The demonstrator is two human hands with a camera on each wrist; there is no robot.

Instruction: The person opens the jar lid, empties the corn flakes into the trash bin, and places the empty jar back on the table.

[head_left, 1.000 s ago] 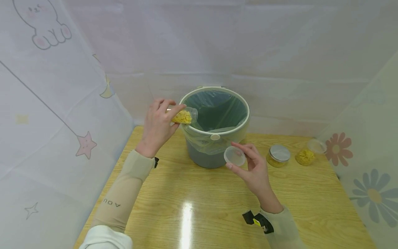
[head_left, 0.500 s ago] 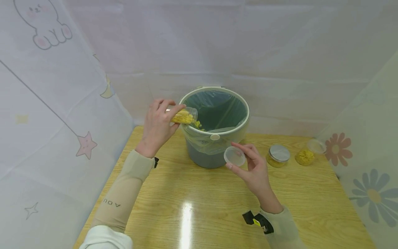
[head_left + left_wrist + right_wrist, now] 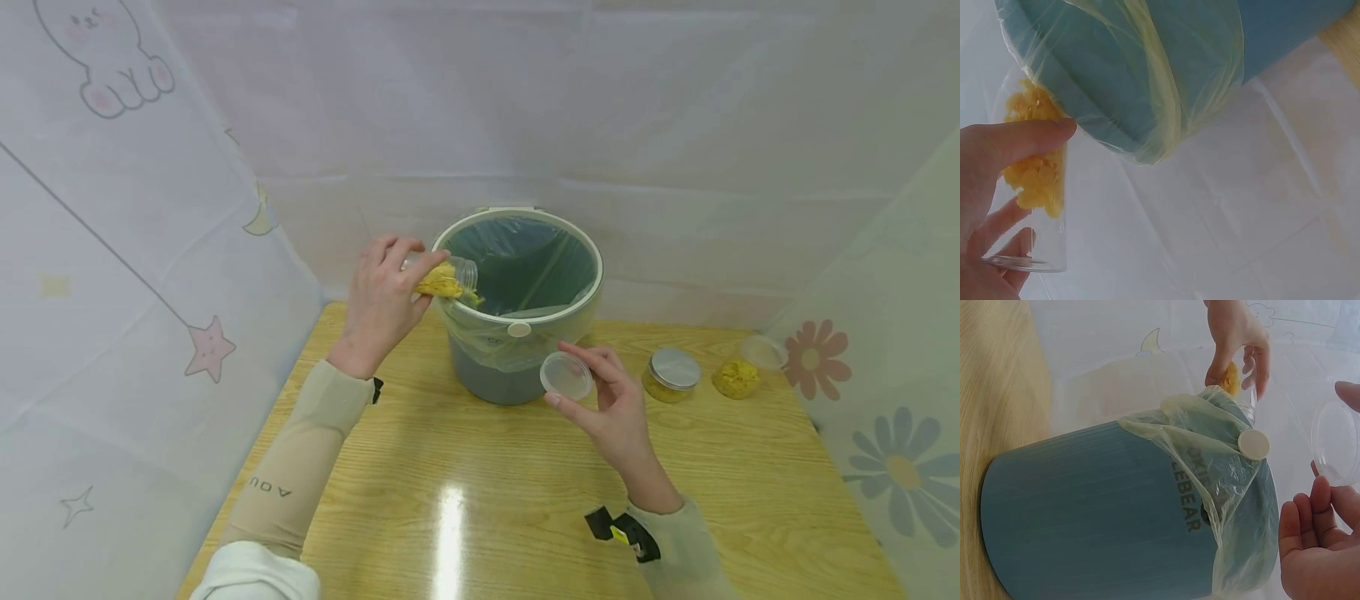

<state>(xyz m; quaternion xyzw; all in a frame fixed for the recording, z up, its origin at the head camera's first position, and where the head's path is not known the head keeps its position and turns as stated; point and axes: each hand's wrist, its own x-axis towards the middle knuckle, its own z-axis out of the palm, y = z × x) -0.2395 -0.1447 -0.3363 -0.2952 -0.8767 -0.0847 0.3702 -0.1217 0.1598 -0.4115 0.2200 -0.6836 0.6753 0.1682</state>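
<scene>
My left hand (image 3: 381, 293) grips a clear jar (image 3: 467, 273) at the left rim of a lined trash bin (image 3: 491, 388). The jar lies tilted on its side, its mouth toward the bin's inside. Yellow flakes (image 3: 441, 282) fill part of it, and a few pieces spill from the mouth. In the left wrist view the thumb presses along the jar wall (image 3: 1050, 244), beside the bin. My right hand (image 3: 613, 410) pinches a round clear lid (image 3: 566, 377) by its edge between thumb and fingers, in front of the bin.
A squat jar with a silver lid (image 3: 675, 369) stands right of the bin. Beside it is another clear container with yellow contents (image 3: 737, 379). A thin plastic liner (image 3: 1235, 506) hangs over the bin's rim. Patterned cloth walls surround the wooden table (image 3: 525, 500).
Yellow flakes have begun to slide out of the jar's mouth and over the rim into the bin. Both hands have stayed nearly still.
</scene>
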